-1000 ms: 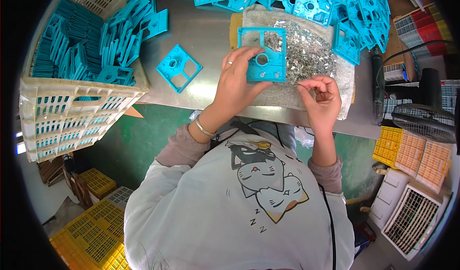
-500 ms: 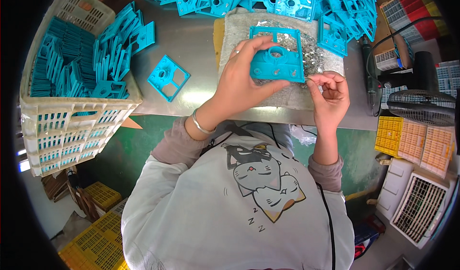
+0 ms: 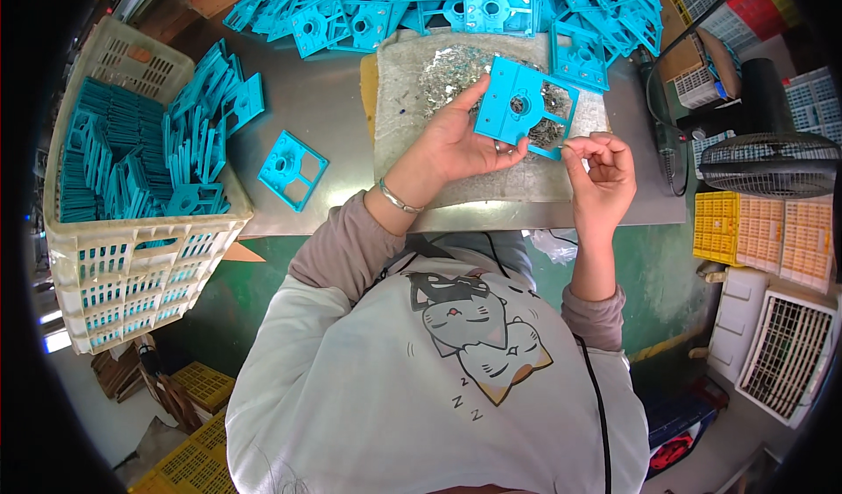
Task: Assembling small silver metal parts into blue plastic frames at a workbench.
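A square teal plastic panel [image 3: 502, 99] with a round hole and cut-out windows is held tilted by my left hand [image 3: 445, 148], whose fingers and thumb grip its left and lower edges. Its flat face is toward me. My right hand [image 3: 603, 177] is closed in a pinch at the panel's lower right corner; what sits between those fingertips is hidden. Under both hands lies a grey cloth [image 3: 408, 130] strewn with silvery and teal scraps. Another teal panel [image 3: 282, 168] rests alone on the metal table to the left.
A cream plastic crate [image 3: 149, 231] full of stacked teal panels stands at the left. More panels [image 3: 421, 3] are heaped along the table's far side. On the right are a dark corded tool [image 3: 669, 148], a black fan [image 3: 772, 163] and yellow crates [image 3: 715, 225].
My left hand has turned the panel over, from its raised, studded face to its flat face, and tilted it. The right hand stays pinched near its corner. The head view has shifted slightly.
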`<state>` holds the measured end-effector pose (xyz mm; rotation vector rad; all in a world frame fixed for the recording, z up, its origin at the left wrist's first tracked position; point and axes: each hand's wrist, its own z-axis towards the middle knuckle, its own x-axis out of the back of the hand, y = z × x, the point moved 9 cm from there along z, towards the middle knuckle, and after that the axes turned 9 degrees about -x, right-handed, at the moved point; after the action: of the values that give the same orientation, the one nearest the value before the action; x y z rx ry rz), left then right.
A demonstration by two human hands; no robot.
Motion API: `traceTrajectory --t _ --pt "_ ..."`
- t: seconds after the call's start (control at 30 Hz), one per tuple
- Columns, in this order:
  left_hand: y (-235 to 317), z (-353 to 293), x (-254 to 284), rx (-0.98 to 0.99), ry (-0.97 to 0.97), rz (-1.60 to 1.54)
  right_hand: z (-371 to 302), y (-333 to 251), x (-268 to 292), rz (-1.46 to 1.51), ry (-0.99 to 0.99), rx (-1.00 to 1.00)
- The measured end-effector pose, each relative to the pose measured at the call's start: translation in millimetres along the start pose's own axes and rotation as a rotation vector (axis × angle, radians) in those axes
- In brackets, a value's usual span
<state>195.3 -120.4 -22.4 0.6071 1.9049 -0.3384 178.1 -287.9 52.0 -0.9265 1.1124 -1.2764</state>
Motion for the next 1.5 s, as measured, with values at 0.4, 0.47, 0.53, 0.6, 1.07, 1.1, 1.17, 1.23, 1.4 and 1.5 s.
traceTrajectory --t 0.4,0.47,0.53,0.6,1.07,1.1,1.17,1.23,1.4,1.5 --pt "32 -52 -45 -0.825 -0.118 0.991 -4 -43 -3 0.054 0.092 0.162" --pt "34 -80 -73 -1.200 -0.154 1.388 -8 -61 -9 0.011 0.085 0.296" --pt "30 -102 -90 -1.340 -0.159 1.589 -10 -75 -19 -0.144 0.051 0.373" --pt "25 -115 -102 -1.478 -0.159 1.790 -14 -84 -33 -0.301 0.018 0.451" --pt "18 -148 -105 -1.718 -0.139 2.124 -43 -90 -85 -0.809 -0.266 0.893" --pt "22 -146 -100 -1.714 -0.134 2.122 -34 -85 -77 -0.717 -0.237 0.771" --pt "40 -145 -82 -1.688 -0.019 1.995 -19 -69 -60 -0.632 -0.143 0.549" --pt "54 -144 -66 -1.646 0.050 1.987 -5 -42 -47 -0.724 -0.070 0.419" --pt "86 -138 -4 -1.524 0.352 2.124 -1 14 -48 -0.788 -0.228 0.206" --pt "92 -135 19 -1.454 0.433 2.141 -1 29 -57 -0.879 -0.246 0.189"
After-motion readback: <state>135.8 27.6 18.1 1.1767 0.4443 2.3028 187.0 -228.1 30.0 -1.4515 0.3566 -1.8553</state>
